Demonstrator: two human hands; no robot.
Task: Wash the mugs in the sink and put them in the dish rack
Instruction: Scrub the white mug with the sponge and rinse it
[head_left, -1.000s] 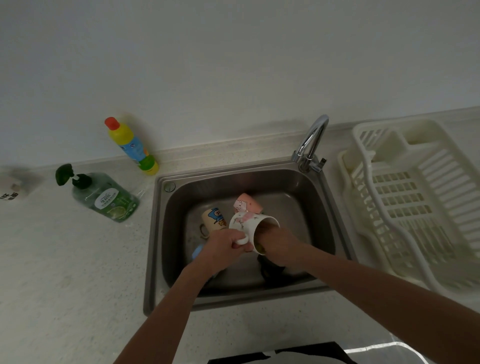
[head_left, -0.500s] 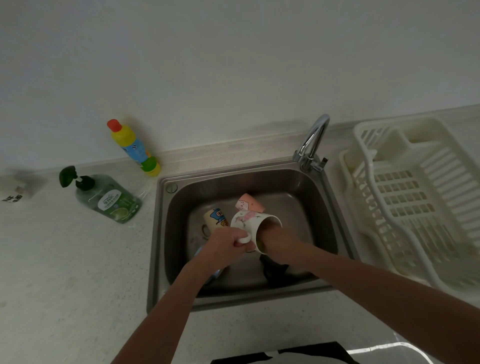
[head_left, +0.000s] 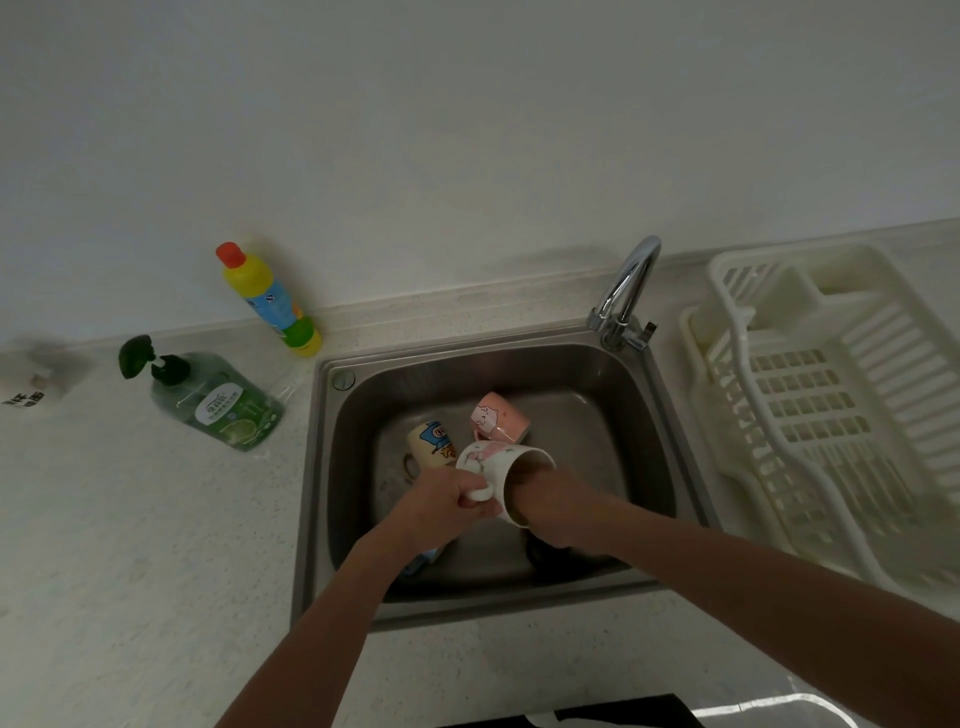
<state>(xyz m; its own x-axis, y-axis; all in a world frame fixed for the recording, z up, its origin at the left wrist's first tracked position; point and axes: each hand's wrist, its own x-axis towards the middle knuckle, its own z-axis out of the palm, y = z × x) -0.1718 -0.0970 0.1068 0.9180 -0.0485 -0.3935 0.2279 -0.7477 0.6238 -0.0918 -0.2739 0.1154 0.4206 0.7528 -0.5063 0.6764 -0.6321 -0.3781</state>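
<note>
Left hand (head_left: 441, 501) is gripping the handle of a white floral mug (head_left: 501, 467), fingers curled round it, holding the mug tilted on its side over the steel sink (head_left: 670, 415), mouth facing right and toward the camera. Right hand (head_left: 558, 506) is reaching into the mug's mouth; its fingers are hidden inside, so whether they are curled, or holding anything, cannot be told. Both forearms are coming in from the bottom edge and meeting over the middle of the basin.

Two more mugs are lying in the sink behind the held one: a cream mug with a blue cartoon print (head_left: 430, 444) to the left, and a pink mug (head_left: 500, 417) with a small face drawing to the right, on its side. They are sitting close to each other; contact cannot be told. Something blue (head_left: 420, 561) is peeking out under the left forearm, too hidden to identify.

Chrome faucet (head_left: 626, 291) is standing at the sink's back right corner. White plastic dish rack (head_left: 831, 405) is sitting on the counter (head_left: 130, 545) just right of the sink. Left of the sink, a green pump bottle (head_left: 218, 400) and a yellow bottle with a red cap (head_left: 270, 301) are standing near the wall.
</note>
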